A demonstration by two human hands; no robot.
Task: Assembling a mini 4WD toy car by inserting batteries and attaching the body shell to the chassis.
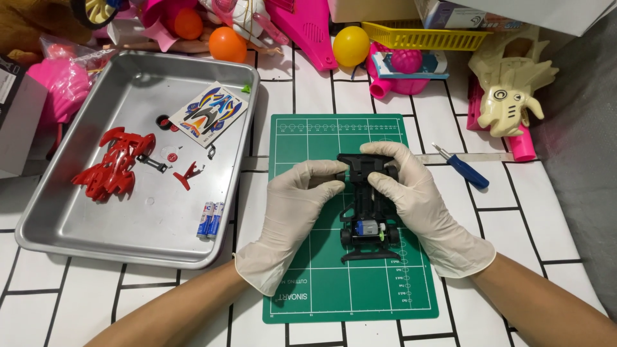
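A black toy car chassis (366, 212) with a small silver motor lies on a green cutting mat (321, 283). My left hand (292, 212), in a white glove, pinches the chassis's far end from the left. My right hand (418, 205), also gloved, grips the same end from the right, its fingers curled over the top. The far end of the chassis is partly hidden under my fingers.
A metal tray (71, 225) at left holds a red car body (112, 164), a sticker sheet (209, 114), two batteries (210, 220) and small parts. A blue-handled screwdriver (466, 168) lies right of the mat. Bright plastic toys and balls crowd the far edge.
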